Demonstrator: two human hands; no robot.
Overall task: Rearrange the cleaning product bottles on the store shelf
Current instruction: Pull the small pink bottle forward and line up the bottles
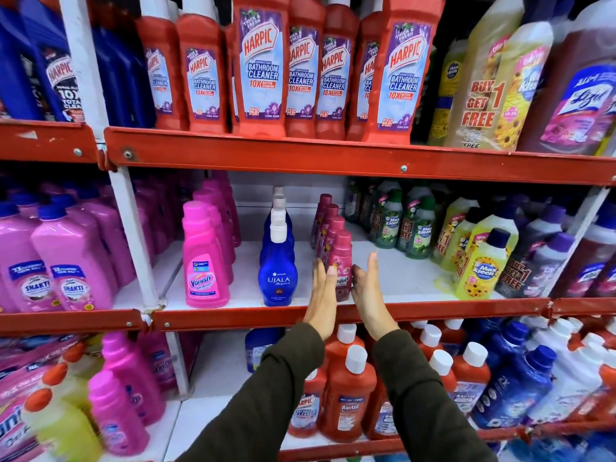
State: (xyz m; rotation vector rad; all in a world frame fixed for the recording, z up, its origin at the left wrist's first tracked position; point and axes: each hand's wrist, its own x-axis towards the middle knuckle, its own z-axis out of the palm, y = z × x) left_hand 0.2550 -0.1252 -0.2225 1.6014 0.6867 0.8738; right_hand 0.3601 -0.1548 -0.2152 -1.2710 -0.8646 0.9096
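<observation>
With both hands open, left hand (322,295) and right hand (368,291) flank the front maroon bottle (341,261) at the middle shelf (333,311) edge; likely light, rigid, slick plastic: grip mid-body.

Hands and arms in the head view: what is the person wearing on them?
Both arms wear long, dark olive-green sleeves of a soft knit-like fabric, ending at the wrists. The left hand and right hand are bare: no gloves, and no rings, watch or bracelets can be seen. The sleeves are plain, without markings.
</observation>
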